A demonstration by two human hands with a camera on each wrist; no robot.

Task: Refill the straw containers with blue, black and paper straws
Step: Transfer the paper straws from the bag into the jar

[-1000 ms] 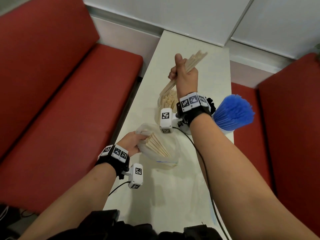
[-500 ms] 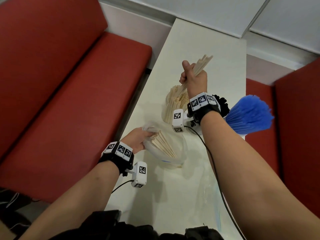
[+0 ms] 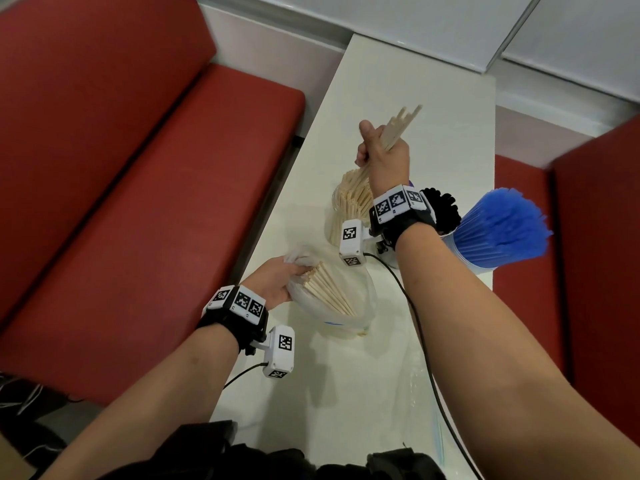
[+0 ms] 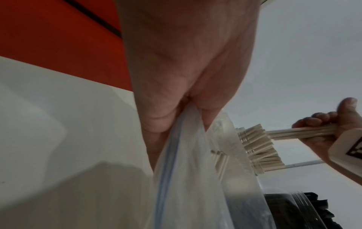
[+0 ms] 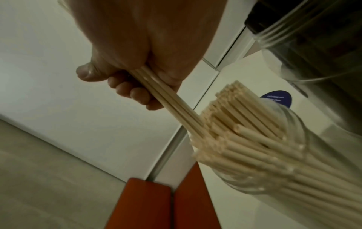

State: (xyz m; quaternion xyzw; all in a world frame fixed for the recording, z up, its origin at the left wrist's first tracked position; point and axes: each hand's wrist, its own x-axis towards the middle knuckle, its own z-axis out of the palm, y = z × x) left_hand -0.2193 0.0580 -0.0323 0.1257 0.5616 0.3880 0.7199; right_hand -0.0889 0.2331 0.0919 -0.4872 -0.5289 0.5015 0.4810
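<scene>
My right hand grips a bundle of paper straws, their lower ends among the paper straws that fill a clear container on the white table. The right wrist view shows the fingers wrapped round the bundle above the full container. My left hand pinches the rim of a clear zip bag that holds more paper straws. In the left wrist view the bag hangs from that hand. A blue straw container and black straws stand right of my right wrist.
Red bench seats run along the table's left side and another red seat stands on its right. A white wall closes the far end. An empty clear plastic bag lies on the near part of the table.
My right hand has pushed the bundle of paper straws down a little into the container. The left hand keeps its hold on the bag. My head has shifted, so the scene sits further right.
</scene>
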